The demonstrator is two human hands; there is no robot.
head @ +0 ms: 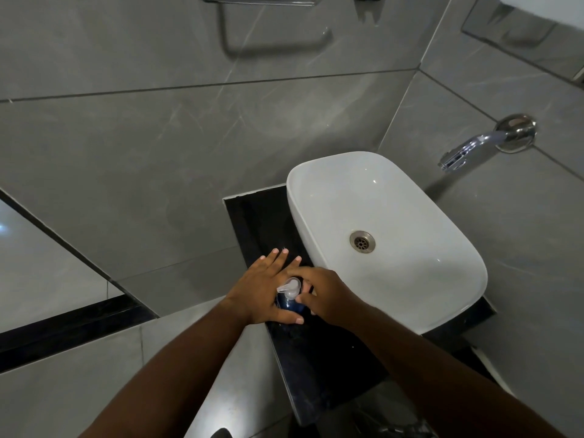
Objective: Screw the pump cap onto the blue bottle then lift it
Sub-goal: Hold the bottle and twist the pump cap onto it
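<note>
While one left hand (264, 287) cups one blue bottle (290, 303), one right hand (328, 295) pinches its single pump cap (289, 287).

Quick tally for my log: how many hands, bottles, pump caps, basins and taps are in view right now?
Hands: 2, the left hand and the right hand, both at the bottle
Blue bottle: 1
Pump cap: 1
White basin: 1
Chrome tap: 1
Total: 6
</note>
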